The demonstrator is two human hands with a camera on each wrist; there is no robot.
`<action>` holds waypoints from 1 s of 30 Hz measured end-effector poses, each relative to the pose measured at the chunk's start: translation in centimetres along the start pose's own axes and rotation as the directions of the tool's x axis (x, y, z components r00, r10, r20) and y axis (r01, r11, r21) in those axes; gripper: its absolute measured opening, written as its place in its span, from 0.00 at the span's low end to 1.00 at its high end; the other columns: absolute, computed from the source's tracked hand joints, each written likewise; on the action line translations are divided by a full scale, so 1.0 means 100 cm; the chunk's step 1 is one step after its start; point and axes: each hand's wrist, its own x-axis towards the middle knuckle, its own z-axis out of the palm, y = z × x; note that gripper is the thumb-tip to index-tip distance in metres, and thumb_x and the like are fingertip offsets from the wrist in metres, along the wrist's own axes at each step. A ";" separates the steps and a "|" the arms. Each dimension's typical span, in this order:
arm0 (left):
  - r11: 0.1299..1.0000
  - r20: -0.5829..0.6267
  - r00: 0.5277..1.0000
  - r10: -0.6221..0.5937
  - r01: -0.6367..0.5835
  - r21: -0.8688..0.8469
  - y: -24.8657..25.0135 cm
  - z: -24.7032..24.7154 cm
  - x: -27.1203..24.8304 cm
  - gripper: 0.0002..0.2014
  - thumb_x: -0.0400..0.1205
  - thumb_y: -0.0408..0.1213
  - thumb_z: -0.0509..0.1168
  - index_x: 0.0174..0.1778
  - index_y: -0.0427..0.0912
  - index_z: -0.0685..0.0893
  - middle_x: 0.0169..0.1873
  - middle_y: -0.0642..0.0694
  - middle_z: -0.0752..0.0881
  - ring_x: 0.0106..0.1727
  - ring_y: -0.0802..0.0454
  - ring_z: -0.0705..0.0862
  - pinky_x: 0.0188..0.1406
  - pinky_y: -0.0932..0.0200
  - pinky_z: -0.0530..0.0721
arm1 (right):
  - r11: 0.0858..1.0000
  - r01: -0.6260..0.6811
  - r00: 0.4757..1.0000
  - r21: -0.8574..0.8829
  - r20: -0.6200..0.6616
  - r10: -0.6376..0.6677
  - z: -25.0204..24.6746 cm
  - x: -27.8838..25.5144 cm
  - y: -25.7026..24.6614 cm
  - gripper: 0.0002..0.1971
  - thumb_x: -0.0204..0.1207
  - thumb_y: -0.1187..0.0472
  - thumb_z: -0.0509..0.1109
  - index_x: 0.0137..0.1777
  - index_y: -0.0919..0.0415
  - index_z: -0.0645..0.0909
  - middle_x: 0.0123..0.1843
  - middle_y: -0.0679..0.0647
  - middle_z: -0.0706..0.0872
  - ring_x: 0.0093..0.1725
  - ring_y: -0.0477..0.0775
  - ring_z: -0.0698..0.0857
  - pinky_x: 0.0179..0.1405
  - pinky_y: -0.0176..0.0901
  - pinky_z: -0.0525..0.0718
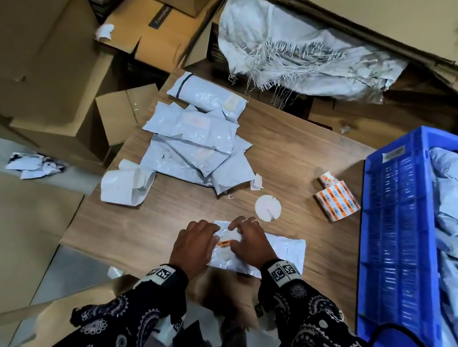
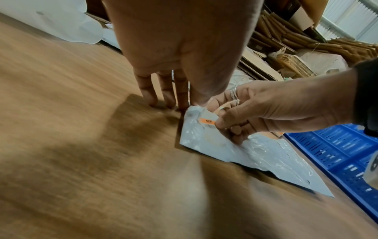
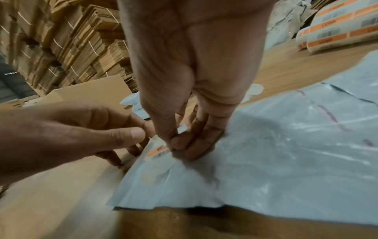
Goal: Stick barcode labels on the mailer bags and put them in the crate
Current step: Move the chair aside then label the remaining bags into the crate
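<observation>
Labelling step: label (image 1: 224, 243) is pinched onto bag (image 1: 284, 252) by right hand (image 1: 253, 244); left hand (image 1: 194, 244), fingers straight, steadies it on worktop (image 1: 296, 158). Next: label pressed flat, bag moved to crate (image 1: 400, 223).

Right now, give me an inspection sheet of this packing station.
Surface: wooden table, grain visible.
Job's things: one mailer bag flat at the near edge, orange barcode label at its left end; a pile of mailer bags at the far left; label rolls by the blue crate, which holds bags.
Clutter: a round white backing disc, a curled white sheet.
Grips: left hand has its fingertips on the table at the bag's left edge; right hand pinches the label against the bag.
Cables: a black cable over the crate's near corner.
Surroundings: cardboard boxes, a frayed white sack.
</observation>
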 end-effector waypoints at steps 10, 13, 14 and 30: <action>0.995 0.065 0.994 -0.088 0.091 -0.047 0.009 -0.004 0.014 0.17 0.80 0.38 0.62 0.65 0.47 0.73 0.51 0.43 0.86 0.55 0.38 0.82 0.47 0.48 0.77 | 0.994 -0.062 0.997 0.089 -0.046 0.066 -0.004 -0.008 0.000 0.22 0.62 0.65 0.65 0.57 0.55 0.85 0.48 0.51 0.80 0.47 0.41 0.74 0.49 0.22 0.68; 0.946 0.134 0.976 -0.172 0.201 -0.255 0.006 -0.004 0.019 0.24 0.77 0.45 0.67 0.68 0.44 0.71 0.46 0.42 0.88 0.53 0.38 0.85 0.46 0.50 0.80 | 0.979 -0.109 0.991 0.174 -0.063 0.122 -0.006 -0.018 -0.003 0.20 0.64 0.65 0.67 0.56 0.49 0.83 0.49 0.47 0.80 0.49 0.41 0.79 0.48 0.26 0.73; 0.929 0.180 0.965 -0.189 0.235 -0.285 0.008 -0.006 0.022 0.26 0.77 0.45 0.71 0.68 0.43 0.73 0.46 0.43 0.89 0.54 0.40 0.86 0.48 0.51 0.79 | 0.972 -0.126 0.987 0.200 -0.071 0.143 -0.006 -0.022 -0.003 0.20 0.65 0.67 0.68 0.55 0.47 0.83 0.52 0.49 0.82 0.51 0.41 0.80 0.48 0.24 0.73; 0.993 0.390 0.916 0.092 -0.058 -0.099 0.056 0.007 0.053 0.31 0.66 0.62 0.77 0.60 0.54 0.75 0.55 0.52 0.82 0.59 0.49 0.84 0.49 0.57 0.78 | 0.895 -0.337 0.848 0.293 -0.319 0.424 -0.012 -0.106 0.018 0.20 0.73 0.72 0.67 0.64 0.59 0.83 0.56 0.48 0.81 0.57 0.41 0.78 0.55 0.17 0.69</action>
